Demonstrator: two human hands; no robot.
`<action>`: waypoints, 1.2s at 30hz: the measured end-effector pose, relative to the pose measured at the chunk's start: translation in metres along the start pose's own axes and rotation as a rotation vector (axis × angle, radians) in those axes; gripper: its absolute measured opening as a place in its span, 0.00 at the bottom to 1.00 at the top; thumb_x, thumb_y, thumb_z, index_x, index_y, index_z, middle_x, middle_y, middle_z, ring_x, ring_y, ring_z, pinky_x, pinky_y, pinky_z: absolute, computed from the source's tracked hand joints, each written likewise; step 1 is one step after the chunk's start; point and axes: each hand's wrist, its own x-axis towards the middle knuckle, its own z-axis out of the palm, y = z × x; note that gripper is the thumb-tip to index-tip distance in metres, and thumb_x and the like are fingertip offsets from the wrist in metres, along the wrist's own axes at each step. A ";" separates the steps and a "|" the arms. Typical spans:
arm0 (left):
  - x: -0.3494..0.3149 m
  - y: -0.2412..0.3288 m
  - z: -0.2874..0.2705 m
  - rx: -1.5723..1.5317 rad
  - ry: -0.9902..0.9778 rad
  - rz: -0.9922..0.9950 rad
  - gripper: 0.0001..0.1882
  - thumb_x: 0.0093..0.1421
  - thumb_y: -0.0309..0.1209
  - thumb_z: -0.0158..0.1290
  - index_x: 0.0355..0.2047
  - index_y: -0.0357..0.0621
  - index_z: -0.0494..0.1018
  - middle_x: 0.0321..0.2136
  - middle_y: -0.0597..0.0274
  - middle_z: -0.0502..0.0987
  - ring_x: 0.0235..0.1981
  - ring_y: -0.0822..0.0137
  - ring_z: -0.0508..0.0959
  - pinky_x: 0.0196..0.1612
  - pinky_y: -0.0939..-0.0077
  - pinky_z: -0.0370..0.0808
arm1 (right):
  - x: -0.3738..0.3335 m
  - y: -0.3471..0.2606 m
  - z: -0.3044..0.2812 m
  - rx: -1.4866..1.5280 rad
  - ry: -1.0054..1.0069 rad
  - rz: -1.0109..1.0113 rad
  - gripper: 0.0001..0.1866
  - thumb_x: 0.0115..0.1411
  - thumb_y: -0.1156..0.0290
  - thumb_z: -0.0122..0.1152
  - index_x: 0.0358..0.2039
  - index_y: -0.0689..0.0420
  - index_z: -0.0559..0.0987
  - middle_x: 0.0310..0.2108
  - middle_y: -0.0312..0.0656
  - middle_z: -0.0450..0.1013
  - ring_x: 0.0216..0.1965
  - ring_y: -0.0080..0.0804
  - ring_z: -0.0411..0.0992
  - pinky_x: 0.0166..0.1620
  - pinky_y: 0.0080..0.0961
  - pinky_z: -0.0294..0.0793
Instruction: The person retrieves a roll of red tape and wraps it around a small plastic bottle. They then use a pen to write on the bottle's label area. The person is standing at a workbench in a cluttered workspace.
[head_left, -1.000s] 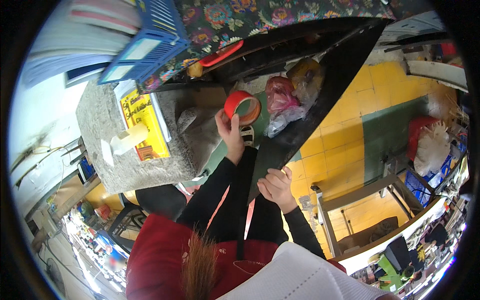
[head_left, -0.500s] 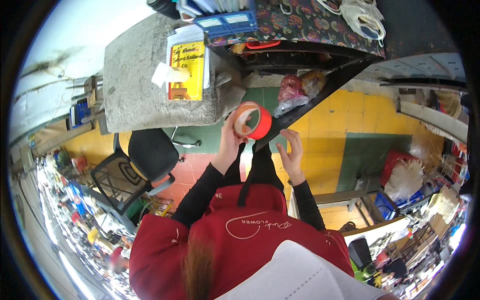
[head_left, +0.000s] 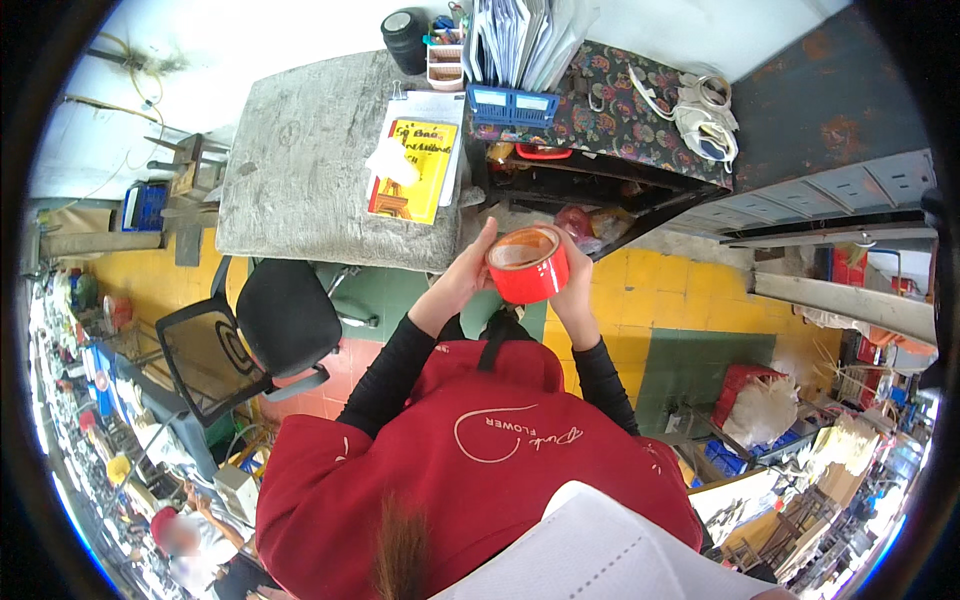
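Note:
A roll of red adhesive tape [head_left: 533,281] is held up in front of my body, its hollow core tipped toward the view. My left hand [head_left: 464,275] grips it from the left, thumb raised along the side. On the other side my right hand [head_left: 574,293] is closed around the roll's right edge, with its fingertips hidden behind the tape. Beyond my hands is a grey-covered table [head_left: 300,170] bearing a yellow booklet [head_left: 425,185] with a small white object [head_left: 394,163] on top.
A black office chair [head_left: 285,315] stands at the left. Behind the table's right side is a flower-patterned cabinet top [head_left: 630,110] with a blue file rack [head_left: 512,106] and white straps [head_left: 705,130]. Metal drawers [head_left: 835,205] line the right. A person [head_left: 190,545] is at the lower left.
My right hand has come in from the right and now grips the tape roll with the left. The roll has turned and shifted slightly right. The view has tilted up, showing more of the table.

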 end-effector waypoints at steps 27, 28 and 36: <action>-0.065 0.175 -0.135 0.200 -0.342 0.630 0.25 0.62 0.23 0.56 0.60 0.36 0.66 0.46 0.55 0.78 0.44 0.72 0.77 0.49 0.77 0.73 | 0.076 -0.094 0.216 0.811 0.322 0.372 0.19 0.68 0.69 0.49 0.59 0.55 0.65 0.50 0.36 0.71 0.46 0.21 0.71 0.45 0.22 0.70; -0.067 0.179 -0.139 0.140 -0.339 0.600 0.27 0.63 0.23 0.54 0.62 0.37 0.63 0.45 0.55 0.78 0.44 0.73 0.77 0.49 0.77 0.73 | 0.077 -0.093 0.215 0.792 0.318 0.429 0.21 0.68 0.70 0.49 0.60 0.54 0.63 0.52 0.36 0.70 0.48 0.22 0.71 0.47 0.23 0.71; -0.062 0.199 -0.149 -0.428 -0.327 0.365 0.26 0.70 0.29 0.44 0.65 0.41 0.54 0.57 0.53 0.68 0.56 0.66 0.72 0.56 0.69 0.75 | 0.095 -0.099 0.220 0.699 0.238 0.138 0.37 0.66 0.54 0.48 0.70 0.57 0.50 0.67 0.43 0.55 0.66 0.33 0.57 0.64 0.31 0.58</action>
